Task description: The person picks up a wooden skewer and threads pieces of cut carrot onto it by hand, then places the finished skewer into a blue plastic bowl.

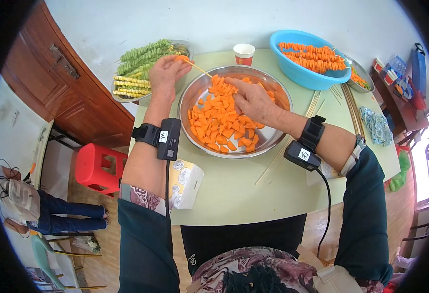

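Observation:
My left hand (pixel 165 75) pinches a thin wooden skewer (pixel 200 70) near its left end, with an orange carrot slice (pixel 182 58) at the fingertips. The skewer slants down to the right over the rim of a wide steel bowl (pixel 181 105). Inside the bowl lie many cut carrot pieces (pixel 219 124). My right hand (pixel 254 100) is over the bowl, its index finger and thumb closed around carrot pieces (pixel 220 87) at the skewer's other end. The exact grip there is partly hidden by the fingers.
Left stands a steel basin (pixel 121 99) with skewered green and yellow vegetables (pixel 143 58). A paper cup (pixel 244 53) and a blue basin (pixel 292 66) of carrot skewers (pixel 312 57) are behind. Bare skewers (pixel 353 110) lie right; a box (pixel 185 185) sits in front. Another person (pixel 53 210) stands left.

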A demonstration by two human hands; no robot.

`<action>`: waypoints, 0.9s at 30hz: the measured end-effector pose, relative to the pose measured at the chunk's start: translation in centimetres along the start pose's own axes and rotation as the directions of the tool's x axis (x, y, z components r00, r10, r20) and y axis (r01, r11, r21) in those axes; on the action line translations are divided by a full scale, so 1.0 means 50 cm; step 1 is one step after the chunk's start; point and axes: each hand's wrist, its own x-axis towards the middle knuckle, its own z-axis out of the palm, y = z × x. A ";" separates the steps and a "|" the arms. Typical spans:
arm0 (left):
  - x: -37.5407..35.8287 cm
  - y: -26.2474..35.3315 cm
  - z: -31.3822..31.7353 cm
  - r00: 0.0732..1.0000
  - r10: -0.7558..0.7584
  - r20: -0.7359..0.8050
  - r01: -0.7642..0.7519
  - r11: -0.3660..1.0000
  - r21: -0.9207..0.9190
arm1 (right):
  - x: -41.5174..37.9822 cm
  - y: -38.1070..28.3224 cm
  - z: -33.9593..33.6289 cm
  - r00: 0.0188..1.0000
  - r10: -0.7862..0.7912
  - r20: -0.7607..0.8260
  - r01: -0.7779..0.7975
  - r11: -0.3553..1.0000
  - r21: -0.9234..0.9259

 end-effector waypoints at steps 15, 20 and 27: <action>0.006 -0.011 0.000 0.988 0.127 0.083 -0.142 0.965 0.221 | -0.003 0.005 0.007 1.000 -0.017 0.015 0.017 1.000 -0.015; 0.000 -0.009 0.008 0.978 0.162 0.129 -0.195 0.929 0.314 | -0.004 0.005 0.007 1.000 0.002 0.023 -0.002 1.000 0.007; -0.033 -0.017 0.057 0.971 0.006 0.238 -0.100 0.919 0.382 | 0.000 -0.004 0.000 0.999 0.045 -0.008 -0.044 0.994 0.097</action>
